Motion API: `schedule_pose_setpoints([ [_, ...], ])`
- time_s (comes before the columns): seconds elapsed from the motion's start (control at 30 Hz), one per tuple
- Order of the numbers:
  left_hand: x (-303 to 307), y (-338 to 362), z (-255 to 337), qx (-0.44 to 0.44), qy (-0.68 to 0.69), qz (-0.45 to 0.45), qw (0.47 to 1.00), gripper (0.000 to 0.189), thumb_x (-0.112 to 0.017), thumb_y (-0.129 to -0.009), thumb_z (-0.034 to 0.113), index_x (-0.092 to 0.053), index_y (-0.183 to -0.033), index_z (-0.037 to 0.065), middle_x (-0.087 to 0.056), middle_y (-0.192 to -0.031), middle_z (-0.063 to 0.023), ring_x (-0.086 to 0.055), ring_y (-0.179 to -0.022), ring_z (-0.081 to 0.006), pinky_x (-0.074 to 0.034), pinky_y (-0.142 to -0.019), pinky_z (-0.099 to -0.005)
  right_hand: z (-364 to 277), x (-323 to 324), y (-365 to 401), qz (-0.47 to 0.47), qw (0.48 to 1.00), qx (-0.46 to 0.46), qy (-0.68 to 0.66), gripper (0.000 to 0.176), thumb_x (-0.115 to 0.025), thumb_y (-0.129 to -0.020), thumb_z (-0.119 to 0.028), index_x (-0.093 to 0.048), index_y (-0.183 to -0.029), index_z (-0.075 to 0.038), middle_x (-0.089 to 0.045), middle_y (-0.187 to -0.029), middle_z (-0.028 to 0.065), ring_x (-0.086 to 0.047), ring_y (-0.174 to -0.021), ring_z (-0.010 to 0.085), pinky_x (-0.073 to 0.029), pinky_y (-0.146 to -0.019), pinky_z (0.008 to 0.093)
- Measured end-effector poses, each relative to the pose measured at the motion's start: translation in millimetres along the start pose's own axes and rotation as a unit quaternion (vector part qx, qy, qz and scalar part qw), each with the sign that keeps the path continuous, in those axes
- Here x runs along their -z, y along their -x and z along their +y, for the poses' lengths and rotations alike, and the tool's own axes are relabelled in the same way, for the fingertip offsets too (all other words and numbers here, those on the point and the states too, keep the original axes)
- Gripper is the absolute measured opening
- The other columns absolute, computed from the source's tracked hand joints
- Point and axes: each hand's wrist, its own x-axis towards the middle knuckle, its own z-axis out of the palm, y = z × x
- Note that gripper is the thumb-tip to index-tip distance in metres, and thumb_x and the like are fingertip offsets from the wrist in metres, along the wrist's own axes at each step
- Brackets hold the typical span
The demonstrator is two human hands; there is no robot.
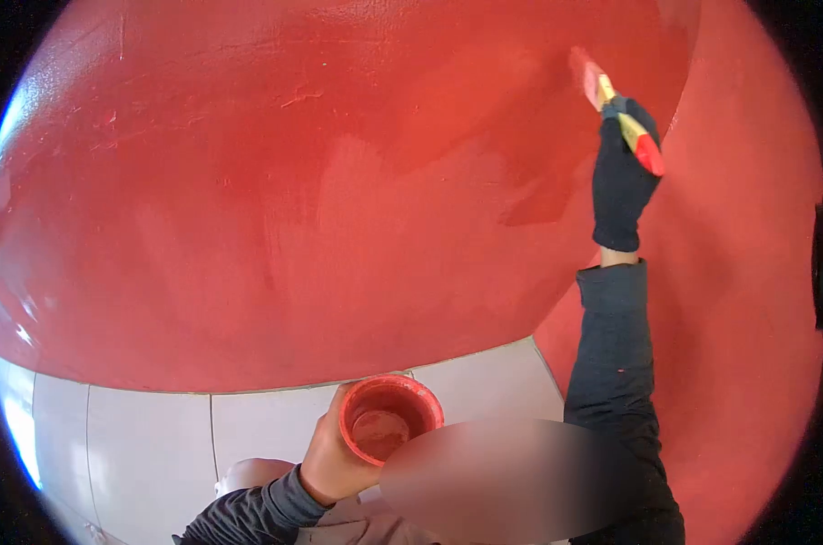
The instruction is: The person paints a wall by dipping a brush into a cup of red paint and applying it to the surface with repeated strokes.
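Observation:
My right hand [625, 168], in a black glove, is closed round the handle of a paintbrush [636, 136]. The handle is yellow with a red end, and the reddened bristles touch or nearly touch the red wall [339, 236] at the upper right. Low in the middle, my bare left hand [332, 454] grips a red paint cup [391, 381] by its side. Its open top faces me, and red paint coats the inside. Darker, wet-looking paint covers the upper wall, above a paler matte area.
A second red wall [738, 272] meets the first at a corner on the right. Pale tiles [148, 436] cover the floor below the wall. A blurred patch [511, 481] hides part of the lower middle.

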Motion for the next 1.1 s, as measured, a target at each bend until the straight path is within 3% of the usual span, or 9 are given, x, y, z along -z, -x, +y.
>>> schedule_pose_setpoints([
  [0.23,2,-3,-2,-0.002,-0.006,-0.006,1.000,0.086,-0.089,-0.052,0.020,-0.039,-0.119,0.005,-0.053,-0.114,-0.0087,-0.053,-0.106,-0.0184,-0.044,-0.090,-0.0344,-28,-17,129,-0.400,0.904,0.128,-0.084,0.013,-0.059,-0.080,-0.008,-0.064,-0.091,-0.010,-0.061,-0.093,0.0115,-0.058,-0.093,0.0288,-0.046,-0.083,0.0385],
  [0.33,2,-2,-2,0.014,0.008,-0.002,1.000,0.086,-0.089,-0.051,0.020,-0.038,-0.119,0.005,-0.053,-0.115,-0.0089,-0.053,-0.106,-0.0185,-0.044,-0.090,-0.0344,-19,-18,114,-0.376,0.918,0.075,-0.104,0.015,-0.060,-0.079,-0.003,-0.063,-0.093,-0.009,-0.061,-0.094,0.0130,-0.058,-0.093,0.0297,-0.047,-0.081,0.0368],
  [0.4,1,-1,0,0.016,0.012,-0.006,1.000,0.086,-0.089,-0.051,0.020,-0.039,-0.119,0.005,-0.053,-0.114,-0.0090,-0.053,-0.106,-0.0185,-0.044,-0.090,-0.0343,10,-11,78,-0.214,0.969,-0.062,-0.111,0.014,-0.061,-0.080,-0.002,-0.060,-0.094,-0.005,-0.061,-0.090,0.0065,-0.059,-0.087,0.0184,-0.047,-0.077,0.0327],
  [0.6,-3,-4,-3,0.026,-0.028,0.000,0.999,0.084,-0.089,-0.051,0.020,-0.040,-0.117,0.004,-0.053,-0.113,-0.0093,-0.053,-0.105,-0.0188,-0.045,-0.089,-0.0338,65,41,-37,0.067,0.997,0.002,0.048,0.009,-0.055,-0.087,-0.005,-0.060,-0.094,-0.002,-0.061,-0.089,0.0041,-0.057,-0.082,0.0125,-0.046,-0.074,0.0272],
  [0.73,-3,-6,-6,0.028,-0.034,-0.004,0.999,0.083,-0.089,-0.051,0.020,-0.040,-0.116,0.004,-0.054,-0.112,-0.0096,-0.054,-0.105,-0.0188,-0.045,-0.089,-0.0341,85,28,33,-0.099,0.994,-0.054,-0.017,0.007,-0.059,-0.084,-0.006,-0.059,-0.091,-0.004,-0.059,-0.083,0.0024,-0.055,-0.081,0.0120,-0.046,-0.073,0.0279],
  [0.87,-5,-9,-4,0.026,-0.023,-0.009,0.999,0.082,-0.089,-0.052,0.019,-0.040,-0.116,0.004,-0.054,-0.113,-0.0097,-0.054,-0.104,-0.0187,-0.045,-0.090,-0.0342,6,8,117,-0.315,0.942,0.073,-0.089,0.008,-0.061,-0.080,-0.002,-0.060,-0.087,-0.006,-0.062,-0.086,0.0082,-0.061,-0.086,0.0232,-0.048,-0.075,0.0321],
  [1.0,-2,-10,-2,0.022,-0.023,-0.020,0.999,0.082,-0.088,-0.052,0.019,-0.040,-0.117,0.004,-0.054,-0.112,-0.0097,-0.054,-0.104,-0.0189,-0.045,-0.089,-0.0340,-6,7,114,-0.339,0.928,-0.044,-0.151,0.013,-0.063,-0.078,0.002,-0.061,-0.090,-0.002,-0.062,-0.088,0.0084,-0.061,-0.087,0.0205,-0.048,-0.078,0.0322],
  [1.07,-1,-12,1,0.016,-0.033,-0.019,0.999,0.082,-0.088,-0.052,0.019,-0.041,-0.117,0.004,-0.055,-0.112,-0.0095,-0.054,-0.105,-0.0189,-0.045,-0.089,-0.0338,18,5,85,-0.200,0.966,-0.127,-0.100,0.005,-0.055,-0.084,-0.001,-0.058,-0.084,-0.003,-0.059,-0.081,0.0040,-0.056,-0.078,0.0130,-0.046,-0.074,0.0293],
  [1.1,0,-13,0,0.019,-0.008,-0.024,0.999,0.082,-0.089,-0.052,0.019,-0.041,-0.117,0.004,-0.055,-0.112,-0.0094,-0.054,-0.105,-0.0189,-0.045,-0.089,-0.0337,28,13,50,-0.181,0.983,-0.030,-0.010,0.008,-0.051,-0.085,-0.002,-0.055,-0.079,-0.005,-0.055,-0.076,0.0026,-0.053,-0.073,0.0121,-0.044,-0.068,0.0273],
])
